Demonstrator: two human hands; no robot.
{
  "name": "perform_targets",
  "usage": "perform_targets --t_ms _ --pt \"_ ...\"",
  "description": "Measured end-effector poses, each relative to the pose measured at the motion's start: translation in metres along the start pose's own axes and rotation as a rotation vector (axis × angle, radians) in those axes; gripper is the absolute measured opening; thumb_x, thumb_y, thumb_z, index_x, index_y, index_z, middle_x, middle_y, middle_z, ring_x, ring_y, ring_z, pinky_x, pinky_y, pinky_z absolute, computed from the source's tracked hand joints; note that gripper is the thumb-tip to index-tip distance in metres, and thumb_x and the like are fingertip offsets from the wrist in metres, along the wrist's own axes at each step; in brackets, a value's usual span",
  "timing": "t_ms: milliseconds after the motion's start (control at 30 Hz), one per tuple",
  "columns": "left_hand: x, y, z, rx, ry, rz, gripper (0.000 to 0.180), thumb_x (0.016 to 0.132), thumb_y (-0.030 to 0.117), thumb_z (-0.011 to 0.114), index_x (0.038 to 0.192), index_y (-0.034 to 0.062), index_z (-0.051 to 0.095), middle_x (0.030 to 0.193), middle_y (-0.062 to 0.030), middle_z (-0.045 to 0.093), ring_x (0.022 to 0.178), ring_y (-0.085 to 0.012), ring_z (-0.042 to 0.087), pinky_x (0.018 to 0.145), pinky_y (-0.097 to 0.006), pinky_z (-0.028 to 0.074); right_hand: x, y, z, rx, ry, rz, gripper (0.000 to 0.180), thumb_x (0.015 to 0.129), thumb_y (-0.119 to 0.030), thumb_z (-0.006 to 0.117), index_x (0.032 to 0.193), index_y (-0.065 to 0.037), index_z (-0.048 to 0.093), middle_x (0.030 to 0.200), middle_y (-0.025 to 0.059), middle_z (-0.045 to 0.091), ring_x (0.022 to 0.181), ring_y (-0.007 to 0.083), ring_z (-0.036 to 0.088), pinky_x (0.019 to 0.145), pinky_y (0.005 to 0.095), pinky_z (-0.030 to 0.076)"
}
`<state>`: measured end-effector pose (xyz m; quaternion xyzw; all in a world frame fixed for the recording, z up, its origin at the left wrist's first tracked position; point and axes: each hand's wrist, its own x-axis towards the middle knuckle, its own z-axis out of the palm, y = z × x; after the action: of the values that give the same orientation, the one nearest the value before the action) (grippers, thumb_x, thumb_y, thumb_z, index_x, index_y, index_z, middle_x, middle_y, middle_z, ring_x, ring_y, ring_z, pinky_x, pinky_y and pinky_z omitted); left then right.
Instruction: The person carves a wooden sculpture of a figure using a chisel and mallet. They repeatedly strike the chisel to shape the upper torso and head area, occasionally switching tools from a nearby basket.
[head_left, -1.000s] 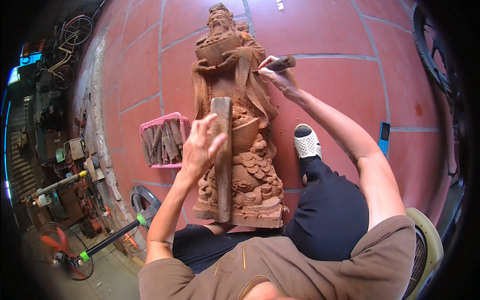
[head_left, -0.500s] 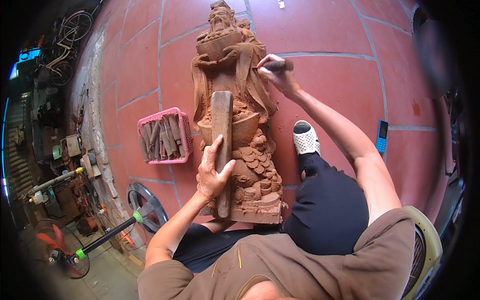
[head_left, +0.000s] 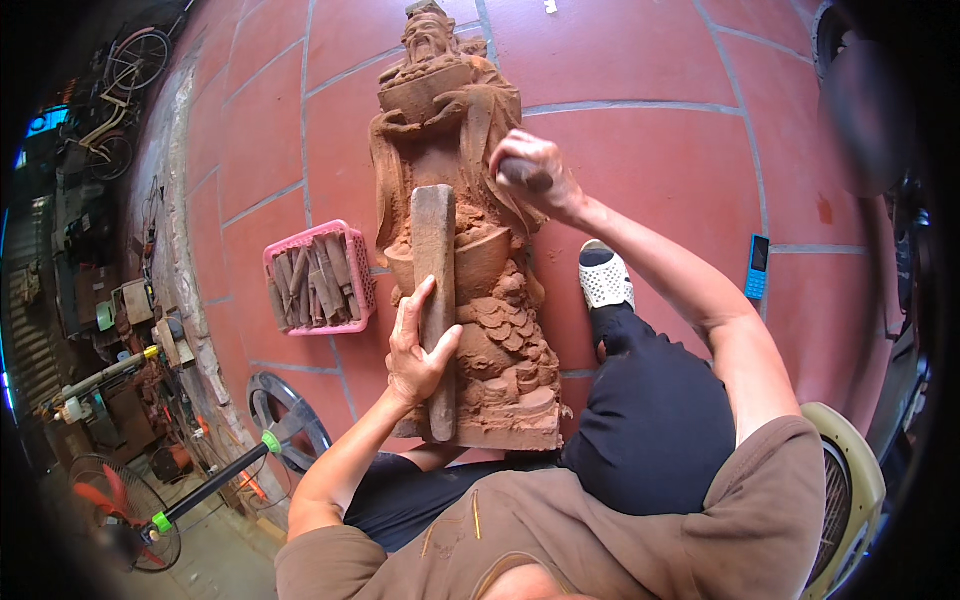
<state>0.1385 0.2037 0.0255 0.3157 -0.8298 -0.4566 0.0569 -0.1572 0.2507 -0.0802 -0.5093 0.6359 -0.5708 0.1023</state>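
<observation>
A brown carved wooden statue (head_left: 515, 355) of a bearded figure lies face up on the floor before me, with loose wood dust over its folds. Across its lower half lies a long, flat wooden bar (head_left: 434, 240). My left hand (head_left: 415, 355) is closed round the bar's side, thumb over its top face. My right hand (head_left: 540, 175) makes a fist round a thick wooden tool handle (head_left: 526, 174) at the right edge of the statue's robe. The working end of that tool is hidden.
Left of the statue stands a pink plastic basket (head_left: 362, 275) of wood-handled tools (head_left: 315, 285). A blue phone (head_left: 757, 268) lies on the red tiles at right. My white shoe (head_left: 606, 280) is beside the statue. A fan (head_left: 115, 505), a black pole and clutter fill the left side.
My right hand has come slightly nearer and to the left, and its wrist has turned, so the handle now points down to the right. My left hand stays on the bar.
</observation>
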Motion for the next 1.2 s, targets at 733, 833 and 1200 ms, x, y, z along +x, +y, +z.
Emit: perform_targets --t_ms 733,833,1200 --pt "0.004 -0.004 -0.002 0.118 0.034 0.151 0.067 0.08 0.017 0.071 0.14 0.0062 0.044 0.12 -0.0188 0.057 0.111 -0.0324 0.057 0.097 -0.04 0.044 -0.044 -0.001 -0.017 0.215 -0.011 0.287 0.009 0.079 -0.005 0.068 0.086 -0.006 0.062 0.078 0.004 0.062 0.069 0.0125 0.06 0.059 0.0276 0.049" --pt "0.003 -0.005 -0.002 0.119 0.04 0.144 0.067 0.08 0.017 0.071 0.14 0.0063 0.044 0.12 -0.0187 0.057 0.11 -0.0328 0.057 0.098 -0.04 0.044 -0.013 0.008 -0.012 0.461 0.076 0.318 0.009 0.087 -0.009 0.066 0.095 -0.009 0.061 0.079 -0.0006 0.06 0.064 0.0028 0.053 0.052 0.0181 0.044" --pt "0.003 -0.008 -0.002 0.118 0.038 0.161 0.067 0.08 0.016 0.071 0.14 0.0065 0.044 0.121 -0.0189 0.056 0.112 -0.0328 0.056 0.099 -0.04 0.043 -0.039 -0.01 0.01 0.626 0.104 0.484 0.008 0.085 -0.009 0.067 0.093 -0.007 0.065 0.089 -0.0006 0.062 0.079 0.0042 0.054 0.068 0.0207 0.047"
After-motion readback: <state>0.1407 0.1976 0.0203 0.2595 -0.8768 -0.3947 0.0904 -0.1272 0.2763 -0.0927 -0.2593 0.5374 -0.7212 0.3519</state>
